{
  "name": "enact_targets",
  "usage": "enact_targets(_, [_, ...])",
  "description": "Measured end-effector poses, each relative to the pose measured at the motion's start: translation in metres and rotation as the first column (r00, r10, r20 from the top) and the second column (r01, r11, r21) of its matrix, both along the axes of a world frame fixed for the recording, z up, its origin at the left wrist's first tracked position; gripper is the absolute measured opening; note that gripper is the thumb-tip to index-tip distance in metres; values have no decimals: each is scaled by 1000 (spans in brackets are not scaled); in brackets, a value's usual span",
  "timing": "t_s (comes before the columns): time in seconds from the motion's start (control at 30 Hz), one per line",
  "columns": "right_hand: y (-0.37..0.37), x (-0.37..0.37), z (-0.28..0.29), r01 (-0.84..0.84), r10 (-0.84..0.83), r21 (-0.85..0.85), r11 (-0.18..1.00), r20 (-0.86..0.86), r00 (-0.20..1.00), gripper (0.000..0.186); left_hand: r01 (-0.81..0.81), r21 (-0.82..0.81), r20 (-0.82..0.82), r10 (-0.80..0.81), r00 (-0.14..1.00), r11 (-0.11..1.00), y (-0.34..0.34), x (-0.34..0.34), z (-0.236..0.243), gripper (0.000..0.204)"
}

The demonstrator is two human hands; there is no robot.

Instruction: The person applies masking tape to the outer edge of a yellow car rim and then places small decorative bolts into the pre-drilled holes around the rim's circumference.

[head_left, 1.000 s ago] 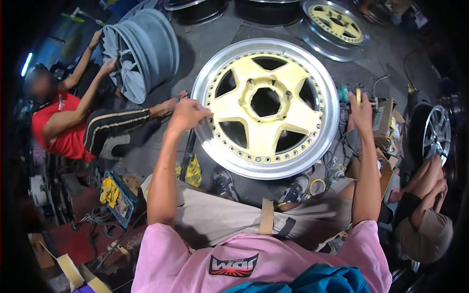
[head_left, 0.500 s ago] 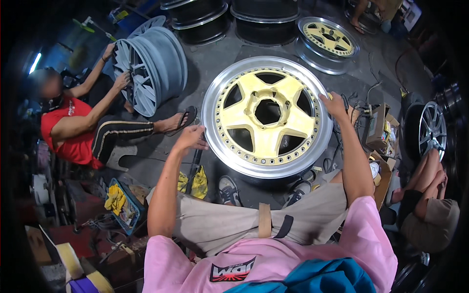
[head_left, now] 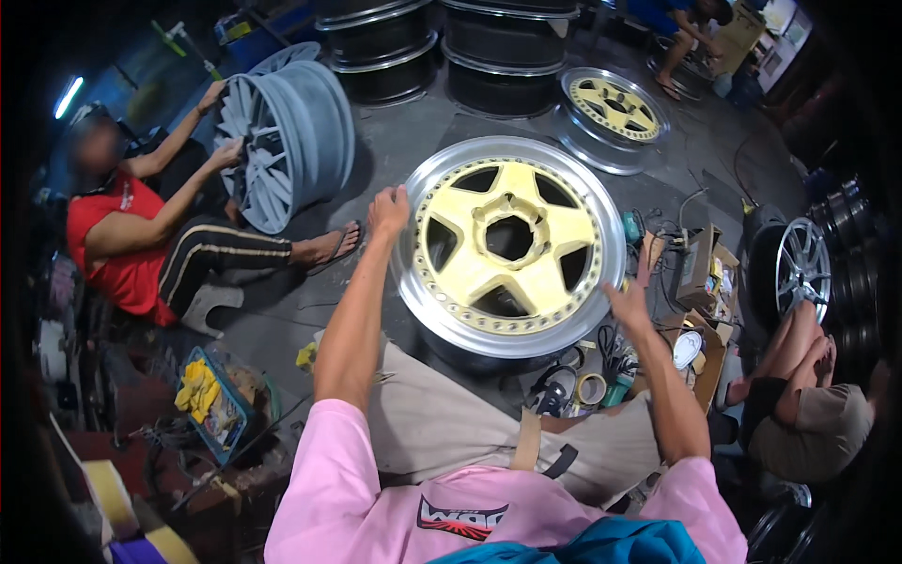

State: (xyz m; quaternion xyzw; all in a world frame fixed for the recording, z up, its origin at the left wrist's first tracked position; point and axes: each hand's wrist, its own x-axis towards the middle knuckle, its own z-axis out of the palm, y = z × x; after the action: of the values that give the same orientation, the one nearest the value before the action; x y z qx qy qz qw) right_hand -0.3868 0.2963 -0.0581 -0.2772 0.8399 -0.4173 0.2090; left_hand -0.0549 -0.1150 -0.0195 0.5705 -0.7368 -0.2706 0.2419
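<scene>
The wheel [head_left: 558, 231] is pale yellow and silver.

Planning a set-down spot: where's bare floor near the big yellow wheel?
Free: floor between the gray wheel and the big yellow wheel; also right of the smaller yellow wheel. Crowded: by the right hand, with cardboard boxes, black cables and a tape roll.

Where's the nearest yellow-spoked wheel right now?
In the head view, the wheel is near the middle, between your left hand and right hand, beyond your lap.
</scene>
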Motion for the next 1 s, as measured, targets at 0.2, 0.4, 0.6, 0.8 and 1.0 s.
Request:
enact_targets(0.2, [-7,7,31,46,-42,-42,998,103,994,48,130,-156,74,-120,990,979,-22,-14,-10,54])
enact_targets(0.4, [-69,-73,14,124,-76,169,978,-265,961,76,176,-100,141,-161,977,979,20,50,-13,45])
enact_targets(0.6, [-95,-56,16,130,-51,233,964,-317,947,76,-28,475,-179,128,976,880,115,77,-3,47])
enact_targets(0.8, [-44,-43,-8,178,-98,54,983,-660,745,69,-71,117,31,68,997,991,72,42,-17,42])
enact_targets(1.0, [-12,67,-4,408,-354,56,911,-400,845,59,-63,-37,-175,56,983,997,11,13,-14,38])
